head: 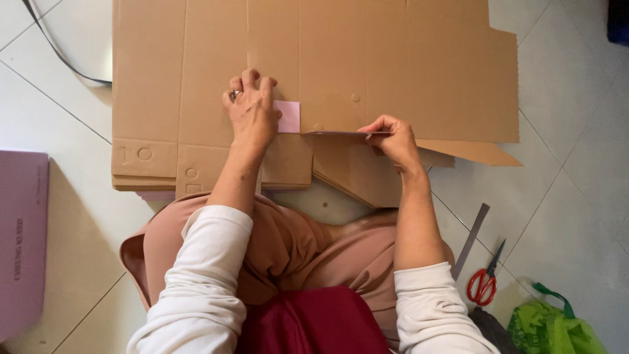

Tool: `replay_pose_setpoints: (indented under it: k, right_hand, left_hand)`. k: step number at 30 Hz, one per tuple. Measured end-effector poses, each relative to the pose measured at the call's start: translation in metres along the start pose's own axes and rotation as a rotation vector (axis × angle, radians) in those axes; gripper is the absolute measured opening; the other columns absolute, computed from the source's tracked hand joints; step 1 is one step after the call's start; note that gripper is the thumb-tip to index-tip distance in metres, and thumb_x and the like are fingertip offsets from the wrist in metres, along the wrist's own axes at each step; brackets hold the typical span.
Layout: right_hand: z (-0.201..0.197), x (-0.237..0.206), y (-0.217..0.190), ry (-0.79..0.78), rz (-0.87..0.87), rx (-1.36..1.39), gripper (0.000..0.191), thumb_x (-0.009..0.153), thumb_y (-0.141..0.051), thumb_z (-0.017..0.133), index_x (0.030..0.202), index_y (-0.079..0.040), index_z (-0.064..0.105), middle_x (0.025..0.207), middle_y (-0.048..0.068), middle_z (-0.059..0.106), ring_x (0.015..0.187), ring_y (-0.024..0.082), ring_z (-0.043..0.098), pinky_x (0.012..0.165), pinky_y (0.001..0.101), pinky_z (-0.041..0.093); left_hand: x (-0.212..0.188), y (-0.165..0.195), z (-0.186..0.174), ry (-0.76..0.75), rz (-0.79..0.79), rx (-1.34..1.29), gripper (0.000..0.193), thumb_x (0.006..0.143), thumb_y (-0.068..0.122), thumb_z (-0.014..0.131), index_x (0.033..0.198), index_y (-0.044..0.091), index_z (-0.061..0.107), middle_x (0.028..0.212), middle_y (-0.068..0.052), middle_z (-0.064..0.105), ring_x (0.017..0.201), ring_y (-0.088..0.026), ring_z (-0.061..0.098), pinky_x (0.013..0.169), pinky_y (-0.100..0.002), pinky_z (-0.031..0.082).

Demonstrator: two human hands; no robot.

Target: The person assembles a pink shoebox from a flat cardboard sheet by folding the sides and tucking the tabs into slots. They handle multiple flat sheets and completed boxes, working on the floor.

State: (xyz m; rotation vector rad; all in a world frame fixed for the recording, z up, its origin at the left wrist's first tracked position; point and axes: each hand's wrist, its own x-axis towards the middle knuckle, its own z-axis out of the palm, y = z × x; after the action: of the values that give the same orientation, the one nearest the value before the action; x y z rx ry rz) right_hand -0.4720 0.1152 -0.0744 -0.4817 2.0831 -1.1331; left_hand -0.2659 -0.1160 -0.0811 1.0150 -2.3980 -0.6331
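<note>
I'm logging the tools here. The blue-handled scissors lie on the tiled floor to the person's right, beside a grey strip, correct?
Not quite: the head view shows the scissors have red handles, not blue. They do lie on the tiled floor to the person's right, beside the grey strip.

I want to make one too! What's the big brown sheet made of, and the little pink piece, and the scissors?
The big brown sheet looks like matte corrugated cardboard: creases and punched holes show. The little pink piece under the left hand seems thin paper or card, flat and dull. The scissors likely have metal blades and shiny red plastic handles.
</note>
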Motion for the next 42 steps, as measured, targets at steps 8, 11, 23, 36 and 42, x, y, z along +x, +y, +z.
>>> replay_pose_setpoints:
  k: [8, 11, 23, 36, 42]
  right_hand:
    - [0.036, -0.001, -0.004, 0.170, -0.373, 0.110, 0.017, 0.089, 0.011, 0.066, 0.094, -0.006, 0.068, 0.100, 0.006, 0.079, 0.088, 0.005, 0.070, 0.076, 0.0185, 0.056]
    - [0.048, -0.010, -0.017, 0.117, -0.351, 0.186, 0.013, 0.093, 0.006, 0.070, 0.096, -0.006, 0.067, 0.104, 0.005, 0.078, 0.085, 0.004, 0.067, 0.070, 0.0189, 0.054]
    - [-0.030, -0.083, -0.077, -0.177, 0.013, -0.975, 0.092, 0.064, -0.027, 0.089, 0.147, -0.032, 0.049, 0.154, -0.003, 0.048, 0.149, 0.022, 0.034, 0.122, 0.0618, 0.008]
    - [0.017, -0.059, -0.064, -0.061, -0.100, -0.739, 0.037, 0.093, -0.039, 0.066, 0.109, -0.007, 0.075, 0.086, 0.016, 0.074, 0.077, 0.028, 0.071, 0.072, 0.0404, 0.053]
    - [0.067, -0.061, -0.064, -0.094, -0.194, -0.435, 0.039, 0.099, -0.037, 0.063, 0.114, -0.002, 0.072, 0.085, 0.011, 0.073, 0.077, 0.024, 0.071, 0.071, 0.0402, 0.055]
  left_hand:
    - [-0.005, 0.022, -0.042, 0.019, 0.349, -0.315, 0.022, 0.091, 0.028, 0.077, 0.111, 0.020, 0.077, 0.102, 0.002, 0.077, 0.129, -0.031, 0.056, 0.109, -0.074, -0.009]
    - [-0.003, 0.018, -0.061, -0.037, 0.233, -0.516, 0.020, 0.103, 0.025, 0.073, 0.121, 0.017, 0.076, 0.098, 0.001, 0.075, 0.135, -0.026, 0.056, 0.115, -0.074, -0.010]
    - [0.003, -0.040, -0.080, 0.121, 0.008, -0.021, 0.016, 0.090, 0.008, 0.074, 0.100, 0.021, 0.077, 0.109, -0.001, 0.071, 0.117, -0.032, 0.060, 0.117, -0.073, 0.001]
    - [-0.011, 0.027, -0.069, 0.081, 0.300, -0.269, 0.053, 0.076, -0.005, 0.067, 0.126, 0.014, 0.070, 0.136, -0.011, 0.056, 0.124, -0.035, 0.053, 0.102, -0.051, 0.045]
    - [-0.026, 0.040, -0.043, -0.266, 0.251, -0.239, 0.048, 0.072, -0.007, 0.064, 0.118, 0.007, 0.068, 0.123, -0.017, 0.061, 0.086, -0.040, 0.068, 0.072, -0.047, 0.054]
